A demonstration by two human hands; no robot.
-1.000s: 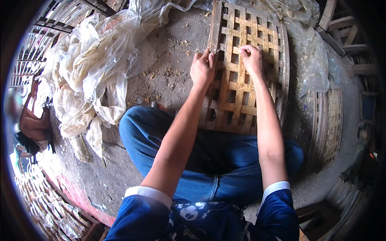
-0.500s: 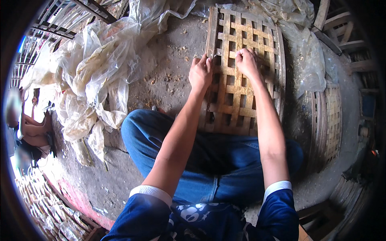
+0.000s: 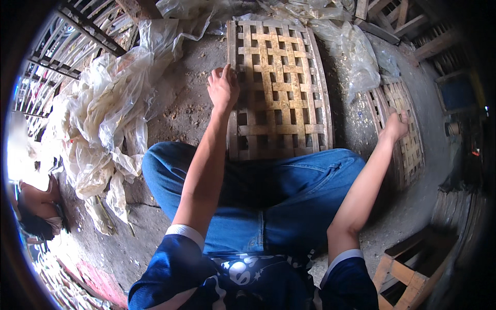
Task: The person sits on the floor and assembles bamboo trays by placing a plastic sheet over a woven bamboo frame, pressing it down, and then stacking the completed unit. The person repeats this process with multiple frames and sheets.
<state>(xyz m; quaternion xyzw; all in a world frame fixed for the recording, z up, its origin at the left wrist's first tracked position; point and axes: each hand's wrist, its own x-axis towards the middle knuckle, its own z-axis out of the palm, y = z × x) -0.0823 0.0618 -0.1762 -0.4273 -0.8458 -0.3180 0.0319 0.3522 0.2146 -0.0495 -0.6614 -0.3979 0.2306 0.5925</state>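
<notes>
Just beyond our blue-jeaned knees the woven bamboo panel (image 3: 276,88) lies flat on the dusty floor (image 3: 181,103), and our left hand (image 3: 223,88) pinches its left edge strip. Off to the right, our right hand (image 3: 395,126) rests on a second woven mat (image 3: 408,139); its grip we cannot tell. Farther left, crumpled pale plastic sheets (image 3: 103,119) are heaped.

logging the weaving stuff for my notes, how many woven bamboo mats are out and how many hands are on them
woven bamboo mats: 2, the mat in front and the mat at the right
hands on mats: 2, left hand on the front mat's left edge, right hand on the right mat
total: 4
</notes>
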